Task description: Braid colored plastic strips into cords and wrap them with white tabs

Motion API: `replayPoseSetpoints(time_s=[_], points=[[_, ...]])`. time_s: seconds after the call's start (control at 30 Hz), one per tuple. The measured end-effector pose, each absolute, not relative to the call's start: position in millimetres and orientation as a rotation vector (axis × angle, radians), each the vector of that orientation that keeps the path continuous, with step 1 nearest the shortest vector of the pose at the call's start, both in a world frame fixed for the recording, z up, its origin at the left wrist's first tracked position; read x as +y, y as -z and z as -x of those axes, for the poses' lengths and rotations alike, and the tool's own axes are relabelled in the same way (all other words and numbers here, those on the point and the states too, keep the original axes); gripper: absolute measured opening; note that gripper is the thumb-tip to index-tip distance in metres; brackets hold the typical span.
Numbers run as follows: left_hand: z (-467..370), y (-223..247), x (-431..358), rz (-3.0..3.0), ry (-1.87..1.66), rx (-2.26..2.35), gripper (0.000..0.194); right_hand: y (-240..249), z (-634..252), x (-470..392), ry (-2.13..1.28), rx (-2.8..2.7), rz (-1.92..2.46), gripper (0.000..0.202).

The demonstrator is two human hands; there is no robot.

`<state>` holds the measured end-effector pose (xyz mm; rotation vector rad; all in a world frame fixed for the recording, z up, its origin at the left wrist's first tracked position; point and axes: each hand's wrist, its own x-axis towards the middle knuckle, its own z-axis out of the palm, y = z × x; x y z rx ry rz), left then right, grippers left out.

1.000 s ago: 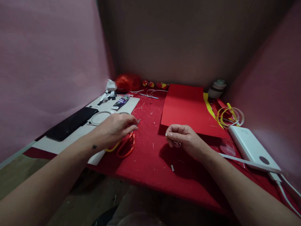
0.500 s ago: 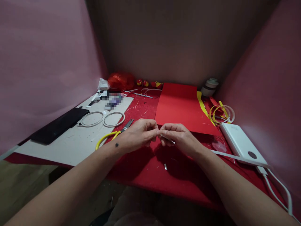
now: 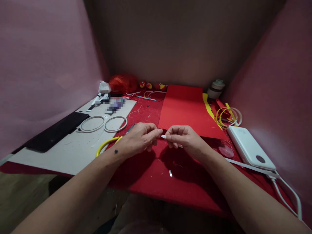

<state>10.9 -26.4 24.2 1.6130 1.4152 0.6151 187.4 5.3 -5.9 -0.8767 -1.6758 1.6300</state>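
A thin white strip shows between the fingertips of my right hand, which is pinched on its end. Another bit of it shows below the palm, and the strip's full shape is hidden. Just to the left, my left hand has thumb and forefinger pressed together near the strip's tip; whether something tiny is between them is too small to tell. Yellow-handled scissors lie beside my left wrist, partly hidden by it. A small white scrap rests on the red cloth below my hands.
Red sheets lie behind my hands. On the left are two rings and a black phone-like slab on a grey board. At right are a white power bank with a cable and coiled strips. A jar stands behind.
My hands have drawn slightly apart, and the white strip's end now shows between them. The whole view has shifted a little.
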Motion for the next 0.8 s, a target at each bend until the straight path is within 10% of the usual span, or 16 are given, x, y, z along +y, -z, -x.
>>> replayPoseSetpoints(time_s=[0.8], points=[[-10, -13, -25, -1.553, -0.64, 1.342, 0.018, 7, -186, 7, -1.676, -1.65, 0.898, 0.009]])
